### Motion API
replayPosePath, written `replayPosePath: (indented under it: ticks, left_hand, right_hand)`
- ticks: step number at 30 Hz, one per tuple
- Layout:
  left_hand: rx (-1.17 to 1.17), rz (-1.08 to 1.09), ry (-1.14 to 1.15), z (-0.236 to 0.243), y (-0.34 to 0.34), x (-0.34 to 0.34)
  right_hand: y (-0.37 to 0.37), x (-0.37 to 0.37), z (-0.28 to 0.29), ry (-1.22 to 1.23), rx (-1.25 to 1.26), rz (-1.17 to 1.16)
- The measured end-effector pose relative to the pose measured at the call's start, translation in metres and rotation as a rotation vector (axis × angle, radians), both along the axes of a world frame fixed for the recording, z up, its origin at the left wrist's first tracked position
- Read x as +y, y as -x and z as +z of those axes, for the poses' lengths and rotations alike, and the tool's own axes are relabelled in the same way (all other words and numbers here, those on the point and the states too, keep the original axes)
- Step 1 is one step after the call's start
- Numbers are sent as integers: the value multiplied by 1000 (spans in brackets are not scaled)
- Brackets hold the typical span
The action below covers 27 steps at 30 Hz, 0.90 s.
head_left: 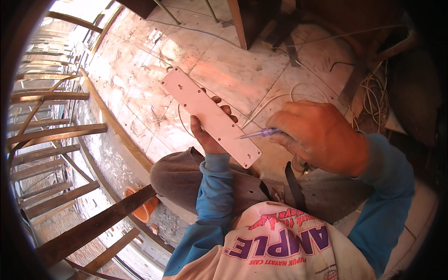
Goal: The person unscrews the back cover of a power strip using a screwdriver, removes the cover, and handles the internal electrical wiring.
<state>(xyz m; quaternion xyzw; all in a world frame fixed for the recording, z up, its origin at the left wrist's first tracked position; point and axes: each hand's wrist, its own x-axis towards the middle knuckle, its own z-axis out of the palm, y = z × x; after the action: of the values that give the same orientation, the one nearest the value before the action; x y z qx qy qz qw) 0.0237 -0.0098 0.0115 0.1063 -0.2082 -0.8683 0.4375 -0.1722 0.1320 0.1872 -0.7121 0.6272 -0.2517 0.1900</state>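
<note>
My left hand (207, 136) is closed around a long white power strip (212, 114), thumb on the near side and fingertips showing past the far edge. The strip's back faces up, with several small screw holes and a keyhole slot near each end. Between the fingers of my right hand (322, 137) is a small screwdriver (265, 133) with a clear purplish handle. Its tip points left, over the strip's lower half; whether it touches the surface I cannot tell. The strip lies tilted above my folded legs (179, 170).
Light floor tiles (224, 60), stained and dusty, spread ahead. A white cable (280, 95) runs across them towards a cable coil (373, 100) at right. Dark wooden furniture (238, 23) stands at the far side. Along the left are wooden slats (60, 133) and an orange pot (143, 207).
</note>
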Motion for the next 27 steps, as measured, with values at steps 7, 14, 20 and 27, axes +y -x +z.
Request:
replayPosePath:
  ticks: [7,14,20,27]
  left_hand:
    - [-52,-2,-20,9,6,7]
    - [-153,5,-74,14,8,6]
    - [-291,-43,-28,18,5,13]
    - [-352,-71,-56,1,15,35]
  right_hand:
    - [-19,-7,-19,68,-44,4]
    - [-15,-18,-19,56,-151,-119]
    - [-15,-28,-32,-61,-442,-239]
    - [-17,-35,-67,-276,-606,-335]
